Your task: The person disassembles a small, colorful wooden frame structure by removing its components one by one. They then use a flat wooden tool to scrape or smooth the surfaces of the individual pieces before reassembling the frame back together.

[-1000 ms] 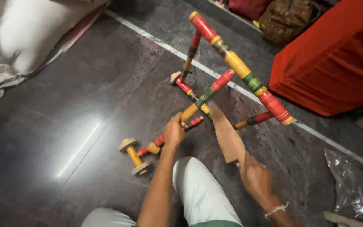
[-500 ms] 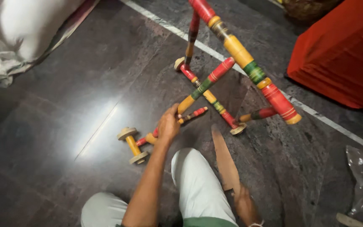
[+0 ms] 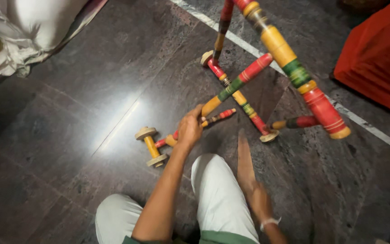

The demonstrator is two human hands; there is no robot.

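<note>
- Left hand (image 3: 189, 129): fingers wrapped around the yellow lower end of a slanted rod on a painted wooden walker frame (image 3: 267, 68); closed grip.
- Frame: turned, lacquered round bars banded red, yellow, green; stands on the dark polished stone floor (image 3: 68, 149).
- Small axle with two pale disc wheels (image 3: 151, 147) lies on the floor just left of that hand.
- Right hand (image 3: 259, 199): closed on the base of a flat, tapered brown wooden strip (image 3: 244, 158); motion-blurred.
</note>
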